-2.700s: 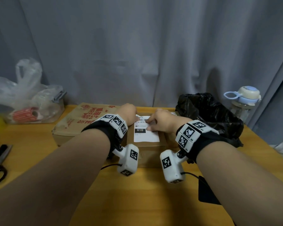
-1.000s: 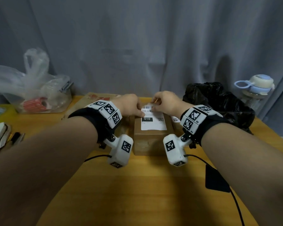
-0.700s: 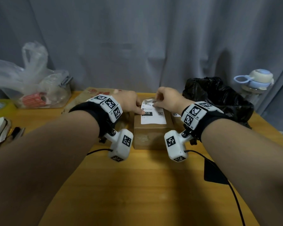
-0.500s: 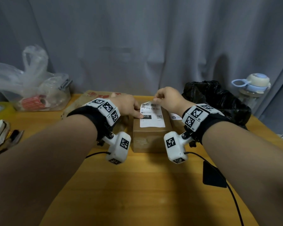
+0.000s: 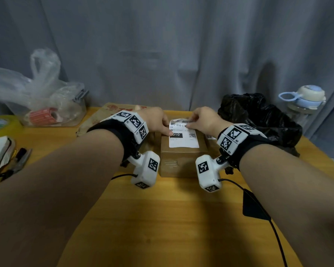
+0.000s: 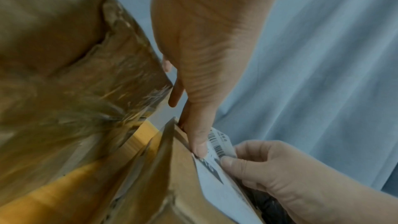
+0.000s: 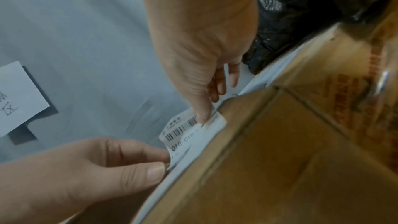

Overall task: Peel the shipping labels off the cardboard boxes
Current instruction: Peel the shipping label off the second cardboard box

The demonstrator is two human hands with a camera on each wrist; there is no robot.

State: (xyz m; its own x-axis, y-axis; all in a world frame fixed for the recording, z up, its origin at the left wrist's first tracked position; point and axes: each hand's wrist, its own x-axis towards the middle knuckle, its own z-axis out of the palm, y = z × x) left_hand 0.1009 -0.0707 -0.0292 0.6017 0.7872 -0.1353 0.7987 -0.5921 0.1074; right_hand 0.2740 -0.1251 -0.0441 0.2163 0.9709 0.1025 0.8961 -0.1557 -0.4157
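Observation:
A small cardboard box (image 5: pixel 183 162) stands mid-table with a white shipping label (image 5: pixel 183 140) on its top. My right hand (image 5: pixel 190 122) pinches the label's far edge, which is lifted and curls up off the box; the right wrist view shows the thumb on the barcode strip of the label (image 7: pixel 193 135). My left hand (image 5: pixel 167 130) holds the box at its far left corner. Its thumb presses on the label's left edge (image 6: pixel 219 176) and its fingers reach down behind the box (image 6: pixel 172 185). The near part of the label lies flat.
A larger flat box (image 5: pixel 96 120) lies behind to the left, and another labelled box (image 5: pixel 210 136) sits under my right wrist. A black bag (image 5: pixel 258 120) is at the right, a bottle (image 5: pixel 305 101) beyond it. A clear plastic bag (image 5: pixel 41 105), tape, notebook and pens are at the left.
The label lay flat with my right fingers at its far edge; now that edge is lifted and pinched. My left thumb has stayed on the label's left side.

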